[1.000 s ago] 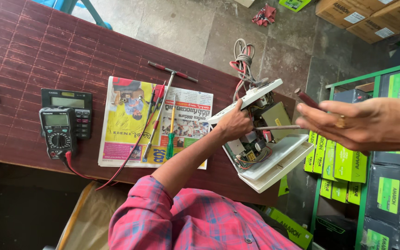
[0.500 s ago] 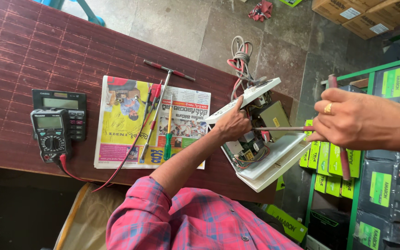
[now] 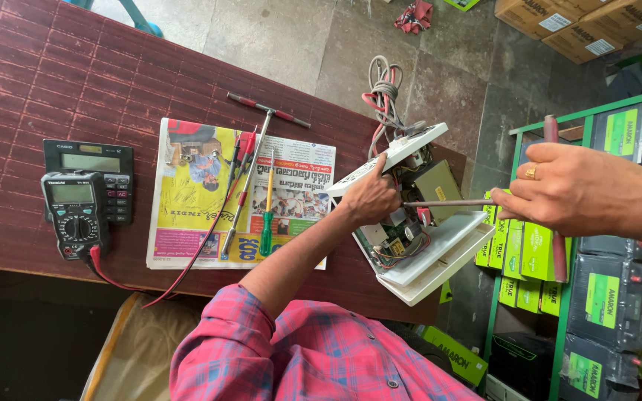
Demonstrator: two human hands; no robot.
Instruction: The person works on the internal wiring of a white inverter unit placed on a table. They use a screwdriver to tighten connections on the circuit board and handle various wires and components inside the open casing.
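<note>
White plastic casing [image 3: 440,256] of an opened electrical unit sits at the table's [image 3: 53,82] three o'clock edge, overhanging it, its circuit board and wiring exposed; the left hand [image 3: 371,197] is clenched on the raised cover panel [image 3: 391,157] at the unit's ten o'clock side, holding it tilted up; the right hand [image 3: 577,189], at three o'clock of the unit, grasps a long screwdriver [image 3: 447,202] whose thin shaft runs level into the open box, its tip just beside the left hand's fingers; a bundle of grey and red cables [image 3: 385,96] leaves the unit at twelve o'clock; at nine o'clock of the unit a newspaper [image 3: 195,200] carries a green-handled screwdriver [image 3: 267,215], red test probes [image 3: 245,145] and a T-handled tool [image 3: 261,122]; further toward nine o'clock lie a multimeter [image 3: 74,215] and a calculator [image 3: 91,160].
</note>
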